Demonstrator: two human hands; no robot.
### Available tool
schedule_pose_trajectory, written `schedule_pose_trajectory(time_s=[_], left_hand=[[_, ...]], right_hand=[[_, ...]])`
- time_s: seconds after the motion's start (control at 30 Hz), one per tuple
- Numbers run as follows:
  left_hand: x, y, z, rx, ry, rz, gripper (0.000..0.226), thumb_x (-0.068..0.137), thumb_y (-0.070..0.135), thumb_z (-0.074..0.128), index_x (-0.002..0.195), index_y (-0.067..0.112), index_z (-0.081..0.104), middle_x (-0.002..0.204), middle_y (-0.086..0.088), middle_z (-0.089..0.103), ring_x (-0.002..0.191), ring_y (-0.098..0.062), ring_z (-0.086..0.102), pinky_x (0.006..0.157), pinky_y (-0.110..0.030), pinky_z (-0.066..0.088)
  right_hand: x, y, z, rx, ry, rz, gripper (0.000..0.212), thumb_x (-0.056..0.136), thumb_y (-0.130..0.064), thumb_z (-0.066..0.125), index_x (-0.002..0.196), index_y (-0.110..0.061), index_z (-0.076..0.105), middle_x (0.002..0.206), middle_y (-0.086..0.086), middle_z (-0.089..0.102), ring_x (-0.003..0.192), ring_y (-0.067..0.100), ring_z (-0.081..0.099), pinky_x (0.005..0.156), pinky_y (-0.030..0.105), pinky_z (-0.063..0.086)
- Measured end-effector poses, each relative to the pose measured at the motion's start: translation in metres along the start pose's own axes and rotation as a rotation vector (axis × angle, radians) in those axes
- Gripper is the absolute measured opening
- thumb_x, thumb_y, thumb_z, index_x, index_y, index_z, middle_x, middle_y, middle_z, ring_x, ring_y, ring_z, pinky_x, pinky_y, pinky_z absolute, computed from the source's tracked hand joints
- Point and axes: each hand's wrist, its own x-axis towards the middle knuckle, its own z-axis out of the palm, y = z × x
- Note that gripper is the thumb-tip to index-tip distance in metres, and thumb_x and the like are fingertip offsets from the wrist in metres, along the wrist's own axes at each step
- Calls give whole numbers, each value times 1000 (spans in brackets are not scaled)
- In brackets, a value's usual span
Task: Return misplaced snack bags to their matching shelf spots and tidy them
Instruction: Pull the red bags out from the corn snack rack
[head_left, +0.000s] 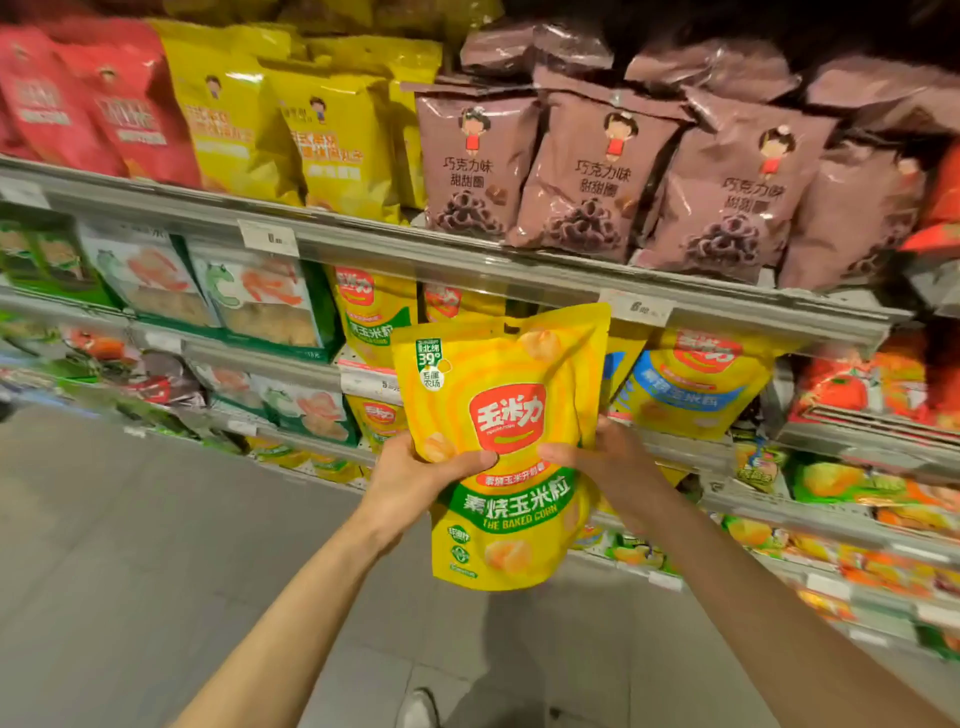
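Note:
A yellow baked corn bag (511, 395) with a green band and red logo is held upright in front of the shelves. My left hand (415, 470) grips its left edge, thumb across the front. My right hand (605, 457) grips its right edge, thumb on the front as well. Behind the bag, on the second shelf, stand matching yellow corn bags with green bands (371, 317) to the left and a yellow corn bag with a blue band (696, 384) to the right.
The top shelf carries red bags (98, 98), yellow bags (311, 124) and brown chocolate ring bags (597, 171). Green and white cracker bags (260, 301) sit at mid left, orange-red bags (872, 384) at right. Grey shelf rail (467, 260) runs across. Floor lies below left.

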Motion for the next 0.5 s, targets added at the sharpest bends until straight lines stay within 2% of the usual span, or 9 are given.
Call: schedule_pose_trajectory(time_s=[0.13,0.27,0.37,0.5], left_hand=[[12,-42,-46,21,38,-94,61,60,24,97,115,15,73,106,-1,80,97,-21,77,87,-43,61],[37,-90,-89,3,99,-168,53,59,22,89,109,16,74,103,0,81,92,-19,78,76,-33,63],[62,-128,-115,-3,137,-215,43,67,15,90,107,16,74,101,0,81,89,-17,78,68,-26,62],[96,-173,-136,-10,154,-265,32,73,10,89,98,24,75,102,4,80,88,-15,78,69,-26,62]], right_hand=[[33,41,46,2,-78,72,49,81,-17,84,126,-23,69,119,-4,76,110,18,73,93,42,58],[76,91,90,-21,-130,170,48,81,-12,82,127,-19,69,120,-1,76,110,19,73,88,32,59],[109,129,116,-33,-138,196,45,82,-12,82,125,-18,71,118,0,76,104,12,74,83,26,59],[151,184,136,-20,-160,228,47,79,-17,85,124,-15,72,119,5,76,109,22,73,97,41,55]])
